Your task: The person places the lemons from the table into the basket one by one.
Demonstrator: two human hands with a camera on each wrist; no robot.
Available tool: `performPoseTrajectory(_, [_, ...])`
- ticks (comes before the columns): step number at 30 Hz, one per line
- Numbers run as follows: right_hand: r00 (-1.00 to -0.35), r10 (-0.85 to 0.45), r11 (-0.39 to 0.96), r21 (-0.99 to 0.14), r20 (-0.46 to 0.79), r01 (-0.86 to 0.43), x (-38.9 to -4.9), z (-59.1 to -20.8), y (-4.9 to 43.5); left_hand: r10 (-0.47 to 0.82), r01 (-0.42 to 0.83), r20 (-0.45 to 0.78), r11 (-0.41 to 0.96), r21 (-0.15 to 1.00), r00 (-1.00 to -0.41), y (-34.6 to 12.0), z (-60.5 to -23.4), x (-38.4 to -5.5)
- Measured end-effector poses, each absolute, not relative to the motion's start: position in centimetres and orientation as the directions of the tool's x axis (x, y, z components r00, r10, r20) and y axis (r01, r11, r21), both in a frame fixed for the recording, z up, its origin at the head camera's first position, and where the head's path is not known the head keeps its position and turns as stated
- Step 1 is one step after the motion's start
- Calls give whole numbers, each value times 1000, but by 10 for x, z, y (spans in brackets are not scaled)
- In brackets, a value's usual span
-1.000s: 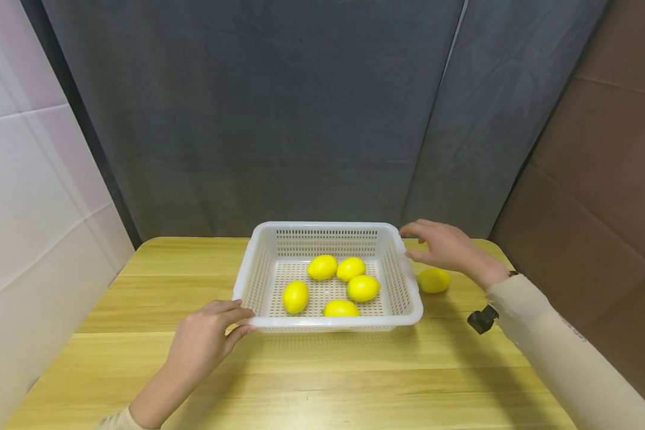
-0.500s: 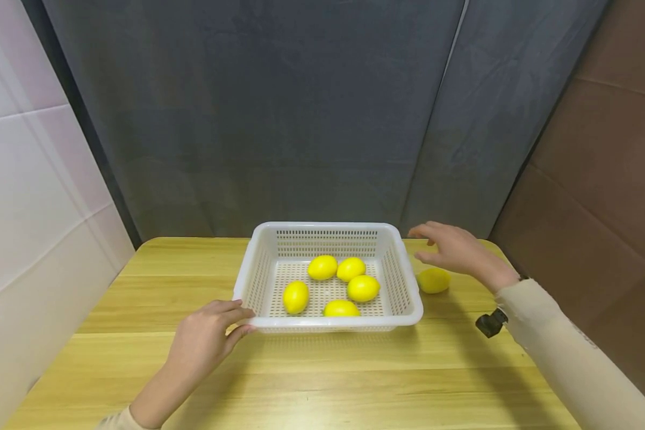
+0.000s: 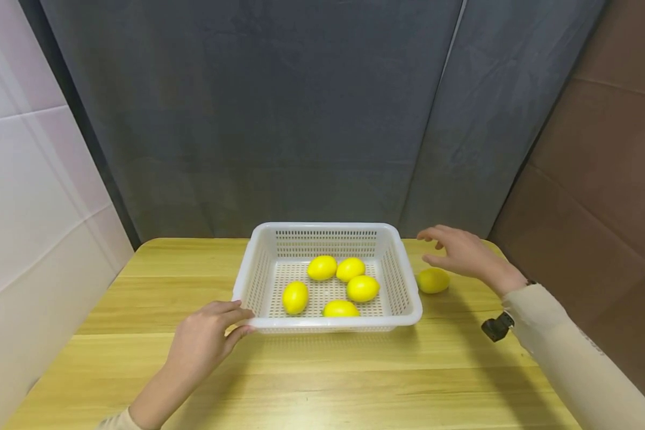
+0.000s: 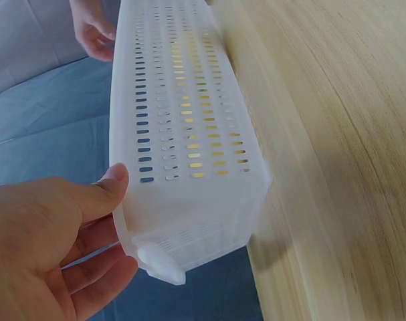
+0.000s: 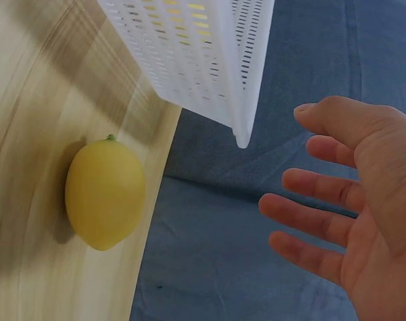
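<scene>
A white perforated plastic basket (image 3: 322,322) stands on the table with several yellow lemons (image 3: 362,289) inside. At its near left corner my left hand (image 3: 206,334) pinches the rim between thumb and fingers; the left wrist view shows the thumb (image 4: 112,184) on the outer wall. My right hand (image 3: 462,254) hovers right of the basket, apart from it, its fingers spread and relaxed with nothing in them. Below that hand, a single lemon (image 5: 106,194) lies on the table outside the basket, untouched, a green stem tip showing in the right wrist view.
The light wooden table (image 3: 322,382) ends at a far edge against a dark grey curtain (image 3: 301,119). A white panel (image 3: 32,179) borders the left side and a brown one (image 3: 596,179) the right.
My right hand has moved off the basket's right rim, a little to the right and towards me. The left hand, basket and lemons look unmoved.
</scene>
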State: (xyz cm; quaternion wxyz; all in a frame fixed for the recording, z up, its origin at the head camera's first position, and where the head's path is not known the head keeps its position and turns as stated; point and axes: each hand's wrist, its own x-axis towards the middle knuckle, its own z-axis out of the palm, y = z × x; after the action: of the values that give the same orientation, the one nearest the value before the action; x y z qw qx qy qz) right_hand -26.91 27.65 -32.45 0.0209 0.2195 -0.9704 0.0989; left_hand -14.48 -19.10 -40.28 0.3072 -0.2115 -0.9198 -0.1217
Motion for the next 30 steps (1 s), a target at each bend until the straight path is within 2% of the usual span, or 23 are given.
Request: performPoseTrajectory(30, [-911,-405,887,-211,74,-411,-272,-371,293,314,463,626,882,85,-714,-192,-404,-145])
